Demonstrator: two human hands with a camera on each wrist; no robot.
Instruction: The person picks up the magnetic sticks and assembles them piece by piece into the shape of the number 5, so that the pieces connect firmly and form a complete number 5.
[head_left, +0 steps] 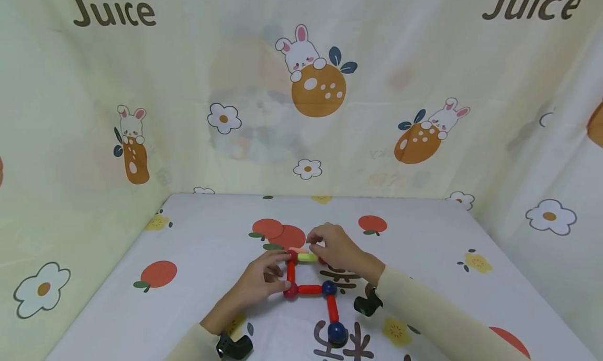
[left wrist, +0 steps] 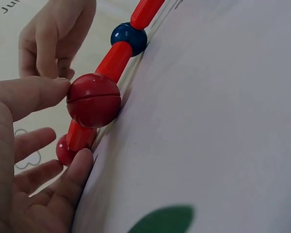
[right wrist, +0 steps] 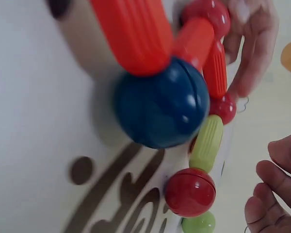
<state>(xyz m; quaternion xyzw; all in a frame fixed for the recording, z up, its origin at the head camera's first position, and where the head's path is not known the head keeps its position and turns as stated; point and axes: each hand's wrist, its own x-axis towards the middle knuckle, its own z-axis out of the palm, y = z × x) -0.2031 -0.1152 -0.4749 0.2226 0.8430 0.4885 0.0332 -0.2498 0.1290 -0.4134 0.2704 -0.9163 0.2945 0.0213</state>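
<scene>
A shape of magnetic rods and balls lies on the table. Between its two red balls, the near one [left wrist: 93,100] and the far one [head_left: 292,256], runs a red rod [head_left: 291,272]. My left hand [head_left: 261,275] holds this side, thumb against the near ball and fingers by the far one. A yellow-green rod [right wrist: 206,143] joins the far ball to another red ball [right wrist: 190,192], with a light green piece [right wrist: 199,224] beyond. My right hand [head_left: 336,247] hovers just above that end, fingers loosely bent, nothing visible between them.
From the near red ball a red rod [head_left: 310,289] leads to a blue ball [head_left: 329,288]. Another red rod [head_left: 333,308] runs toward me to a second blue ball [head_left: 336,332]. Printed cloth covers the table [head_left: 202,220], and a printed curtain [head_left: 254,63] surrounds it.
</scene>
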